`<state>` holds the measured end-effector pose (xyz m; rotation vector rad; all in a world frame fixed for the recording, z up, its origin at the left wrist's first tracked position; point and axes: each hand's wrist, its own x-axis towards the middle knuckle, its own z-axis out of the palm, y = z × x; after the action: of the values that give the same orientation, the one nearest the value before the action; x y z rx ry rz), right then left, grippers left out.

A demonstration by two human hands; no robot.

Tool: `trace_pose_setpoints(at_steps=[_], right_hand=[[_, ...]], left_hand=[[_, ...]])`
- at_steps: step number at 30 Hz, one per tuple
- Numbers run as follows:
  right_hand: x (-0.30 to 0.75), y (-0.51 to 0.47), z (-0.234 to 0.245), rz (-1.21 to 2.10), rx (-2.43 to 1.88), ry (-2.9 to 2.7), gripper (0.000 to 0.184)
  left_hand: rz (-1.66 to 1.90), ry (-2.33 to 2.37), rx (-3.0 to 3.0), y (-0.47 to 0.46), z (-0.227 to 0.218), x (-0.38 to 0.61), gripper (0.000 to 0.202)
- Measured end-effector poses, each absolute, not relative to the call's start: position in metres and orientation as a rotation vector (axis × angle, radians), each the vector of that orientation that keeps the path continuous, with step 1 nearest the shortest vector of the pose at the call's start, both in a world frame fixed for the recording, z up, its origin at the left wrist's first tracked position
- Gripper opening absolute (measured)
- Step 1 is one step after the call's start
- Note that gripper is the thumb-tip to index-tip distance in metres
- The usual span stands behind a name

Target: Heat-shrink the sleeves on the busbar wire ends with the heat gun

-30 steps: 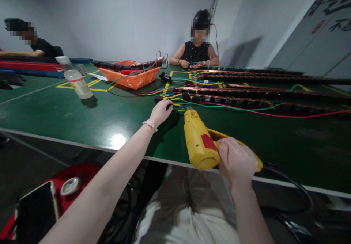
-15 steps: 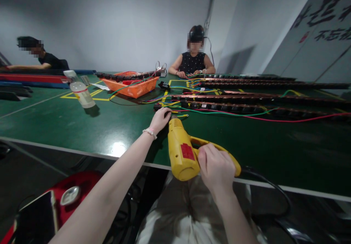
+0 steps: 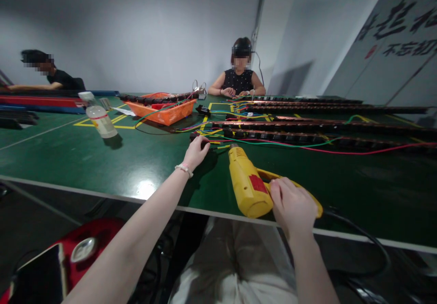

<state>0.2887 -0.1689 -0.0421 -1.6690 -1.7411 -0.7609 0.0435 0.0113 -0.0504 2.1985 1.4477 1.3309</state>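
Note:
My right hand [image 3: 295, 206] is wrapped around the handle of a yellow heat gun [image 3: 247, 185] with a red patch on its side. Its metal nozzle points away from me, close to the end of a yellow-green wire [image 3: 223, 147]. My left hand [image 3: 198, 151], with a bracelet at the wrist, is closed on a small dark connector [image 3: 194, 135]; the fingers partly cover it. Short wires stick out rightward from beside that hand. Just beyond lie long black strips [image 3: 283, 135] with copper-coloured edges and coloured leads.
An orange basket [image 3: 167, 115] holds another black strip. To the left stand a plastic bottle [image 3: 101, 118] and red and blue bars [image 3: 44, 103]. Two people sit across the green table [image 3: 164, 158]. A phone [image 3: 39, 279] lies on a red stool at lower left.
My right hand has shifted the heat gun to the right, so its nozzle is now farther from my left hand, near the wire's end. The left hand has barely moved.

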Motion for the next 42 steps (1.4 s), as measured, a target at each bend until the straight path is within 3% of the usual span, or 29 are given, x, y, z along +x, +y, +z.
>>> trace_pose_setpoints(at_steps=[10,23,42], right_hand=[[0.267,-0.177,-0.037,-0.814,-1.756,-1.699,0.032],[0.227,-0.184,-0.040,-0.611,-1.550,-1.804,0.031],[0.288,-0.174,-0.047,-0.725,-1.594,-1.812,0.029]], left_hand=[[1.315,1.486,2.186,0.012,-0.049,0.046,0.014],[1.319,1.383,2.241,0.014,-0.050,0.044,0.017],[1.297,1.404,2.138,0.007,-0.048,0.044,0.012]])
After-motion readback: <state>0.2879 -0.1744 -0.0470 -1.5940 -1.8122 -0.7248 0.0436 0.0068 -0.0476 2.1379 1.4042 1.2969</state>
